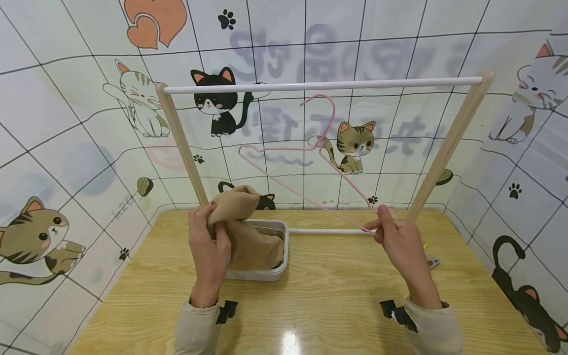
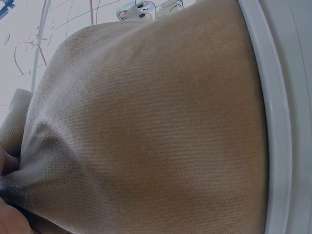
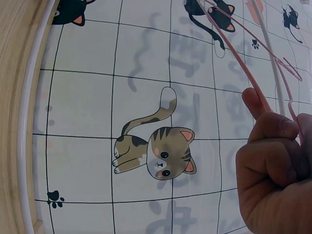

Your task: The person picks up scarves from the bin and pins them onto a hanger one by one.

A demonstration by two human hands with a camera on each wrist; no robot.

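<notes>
Person's left sleeve (image 1: 197,329) and right sleeve (image 1: 434,328): plain light beige, end at the wrists. Black angular left tab (image 1: 228,311) sits right of its cuff, matching right tab (image 1: 388,309) left of its own. Both left hand (image 1: 209,251) and right hand (image 1: 405,246) bare.

My cloth (image 1: 255,249) is plain tan with a fine ribbed weave, and my hanger (image 1: 319,143) is pale pink. I see a white tub (image 1: 255,276), a white rail (image 1: 319,86) and pale wood posts (image 1: 448,148). The tabletop (image 1: 328,286) is honey-yellow with streaky grain. Black grid lines cross the whitish backdrop (image 1: 279,15), printed with a black-and-white cat (image 1: 217,98), a brown striped cat (image 1: 355,143), black paw prints (image 1: 227,19) and orange hearts (image 1: 166,19). My sleeves (image 1: 197,328) are beige, my wrist straps (image 1: 226,311) black.
</notes>
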